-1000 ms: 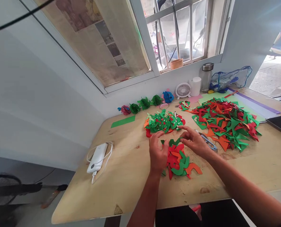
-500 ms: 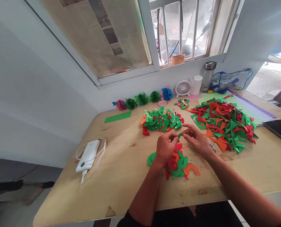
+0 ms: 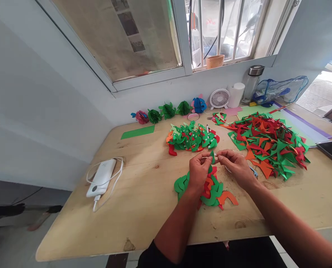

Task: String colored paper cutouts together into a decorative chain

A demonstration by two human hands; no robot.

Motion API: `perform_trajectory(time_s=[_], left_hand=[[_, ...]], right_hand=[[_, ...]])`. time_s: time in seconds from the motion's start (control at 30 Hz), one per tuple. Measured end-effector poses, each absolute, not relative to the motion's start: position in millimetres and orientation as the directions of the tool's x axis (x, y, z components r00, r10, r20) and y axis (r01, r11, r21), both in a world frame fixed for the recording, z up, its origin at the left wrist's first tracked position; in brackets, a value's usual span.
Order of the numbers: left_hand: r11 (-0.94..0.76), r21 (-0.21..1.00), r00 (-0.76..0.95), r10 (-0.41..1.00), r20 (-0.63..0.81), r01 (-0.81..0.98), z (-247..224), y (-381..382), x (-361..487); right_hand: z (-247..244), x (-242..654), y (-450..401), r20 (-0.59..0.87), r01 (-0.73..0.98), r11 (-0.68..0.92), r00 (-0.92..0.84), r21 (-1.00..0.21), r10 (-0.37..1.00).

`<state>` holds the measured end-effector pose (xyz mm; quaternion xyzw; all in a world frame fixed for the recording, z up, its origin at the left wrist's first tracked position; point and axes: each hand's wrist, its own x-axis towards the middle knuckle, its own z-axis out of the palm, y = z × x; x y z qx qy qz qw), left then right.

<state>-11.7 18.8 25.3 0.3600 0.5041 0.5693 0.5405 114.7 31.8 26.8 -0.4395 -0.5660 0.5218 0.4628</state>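
We pinch a green paper piece [image 3: 212, 158] above the desk [image 3: 140, 216], our left hand [image 3: 200, 169] clamped on it. The fingertips of our right hand [image 3: 235, 167] come close together at its right edge; we cannot tell whether they grip the small pale bit there. Below the piece, on our side, lies a loose pile of curved paper shapes [image 3: 215, 190]. Beyond it sits a green-and-red cluster with white spots [image 3: 194, 137]; to its right, a large heap of scraps [image 3: 269, 145]; well to its left, a white power bank [image 3: 102, 176].
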Motion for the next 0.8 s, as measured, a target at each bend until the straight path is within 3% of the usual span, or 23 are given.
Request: perform_trajectory(time_s=[0.33, 0.67, 0.8], left_hand=[[0.052, 0.994, -0.158, 0.985, -0.067, -0.093, 17.5, 19.0, -13.8], [-0.036, 0.995, -0.114, 0.992, 0.047, 0.095, 21.0, 14.5, -15.1], [-0.048, 0.993, -0.111, 0.992, 0.061, 0.11, 22.0, 13.9, -16.3]], right_hand=[[26.8, 112.4, 32.7, 0.07, 0.102, 0.086, -0.15, -0.991, 0.986], [26.5, 114.2, 32.6, 0.184, 0.323, 0.227, -0.158, -0.919, 0.97], [24.7, 114.2, 32.7, 0.163, 0.308, 0.206, -0.16, -0.929, 0.974]])
